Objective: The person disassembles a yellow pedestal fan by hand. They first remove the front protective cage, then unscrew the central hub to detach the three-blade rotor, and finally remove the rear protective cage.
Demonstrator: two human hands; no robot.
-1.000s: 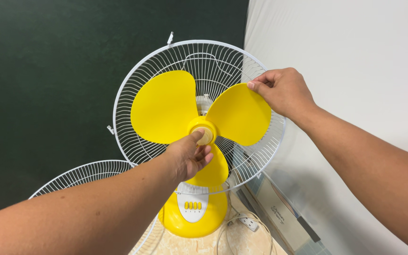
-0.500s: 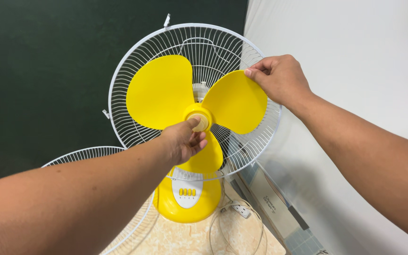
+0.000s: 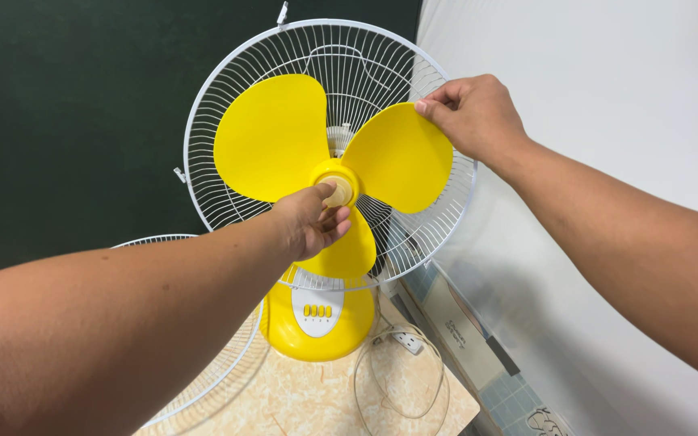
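Note:
A yellow three-blade fan blade (image 3: 272,137) sits in a white wire rear guard (image 3: 228,60) on a yellow fan base (image 3: 317,331). My left hand (image 3: 309,222) pinches the pale cap (image 3: 339,192) at the blade hub. My right hand (image 3: 474,117) grips the tip of the upper right blade at the guard's rim.
A second white wire guard (image 3: 203,371) leans low behind my left arm. A white power strip (image 3: 407,342) and looped cord (image 3: 397,387) lie on the beige floor. A dark green wall is at left, a white wall at right.
The fan has shifted up and slightly left in the view. Both hands keep the same hold on the hub cap and the blade tip.

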